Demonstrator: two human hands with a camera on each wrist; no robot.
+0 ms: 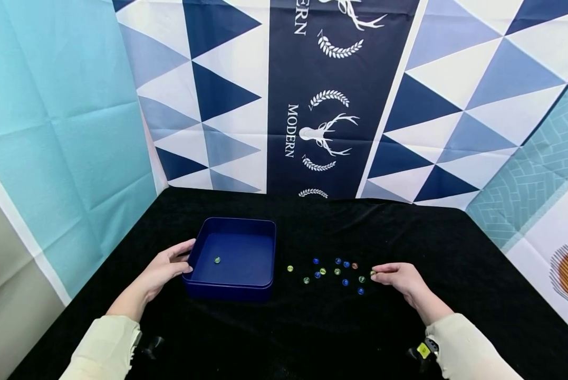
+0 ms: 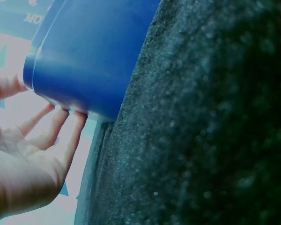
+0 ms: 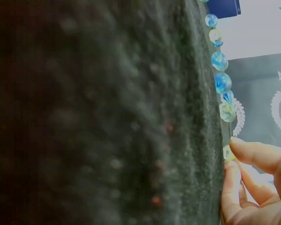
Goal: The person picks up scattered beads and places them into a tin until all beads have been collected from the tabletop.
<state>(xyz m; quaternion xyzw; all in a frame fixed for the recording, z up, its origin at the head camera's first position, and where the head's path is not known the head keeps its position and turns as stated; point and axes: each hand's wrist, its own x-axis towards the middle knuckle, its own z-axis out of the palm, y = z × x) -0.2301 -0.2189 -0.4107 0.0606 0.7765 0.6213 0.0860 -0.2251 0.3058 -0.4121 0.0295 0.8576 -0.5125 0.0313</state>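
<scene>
A shallow, square-cornered blue box (image 1: 229, 293) stands on the black cloth, with one greenish glass marble (image 1: 217, 260) on its floor. My left hand (image 1: 164, 269) is at the box's left side; in the left wrist view its extended fingers (image 2: 75, 126) touch the outer wall, and the thumb is at the rim. To the right of the box, my right hand (image 1: 400, 278) pinches a yellow-green marble (image 3: 228, 153) between thumb and fingertips, low over the cloth. Several loose marbles lie between box and right hand, among them a blue marble (image 1: 361, 291) and an orange-brown marble (image 1: 355, 266).
The black cloth (image 1: 284, 343) covers the table up to its back edge. Behind it hangs a patterned curtain (image 1: 312, 79) with triangles and deer prints; a light blue curtain (image 1: 65, 105) borders the left side. A yellow marble (image 1: 290, 268) lies nearest the box's right wall.
</scene>
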